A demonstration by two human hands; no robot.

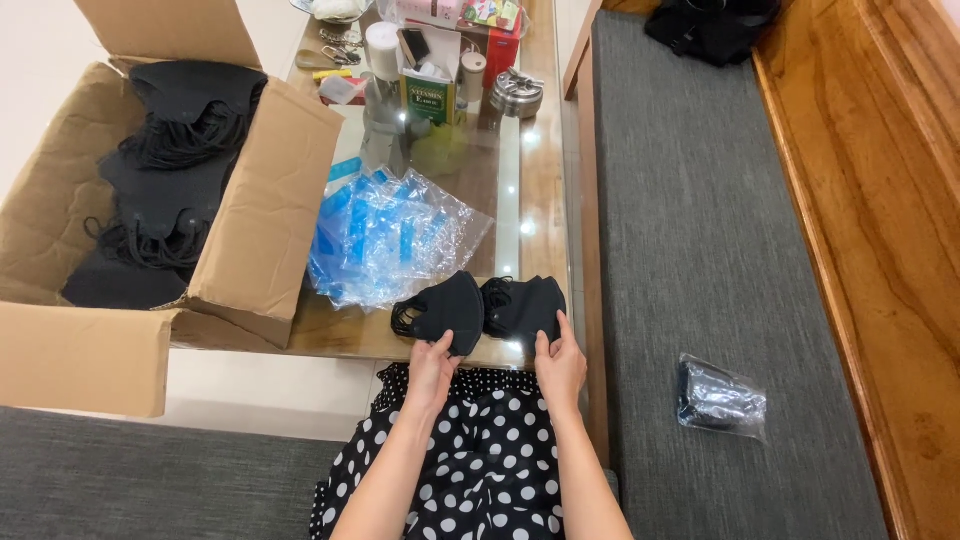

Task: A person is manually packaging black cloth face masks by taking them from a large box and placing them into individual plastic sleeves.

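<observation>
The left hand [432,362] pinched the near edge of a soft black fabric mask [441,311], fingers curled on it. The right hand [560,362] gripped a second black mask [524,305] just beside it, thumb on top. Both masks lay at the near edge of the glossy wooden desk [545,180], touching each other. Left of them sat a crinkled pile of clear plastic bags with blue strips [385,235]. Farther left, an open cardboard box [265,210] held stacks of black masks [170,180]. On the grey woven sofa cushion [700,250] to the right lay a sealed clear packet [720,398] with dark contents.
</observation>
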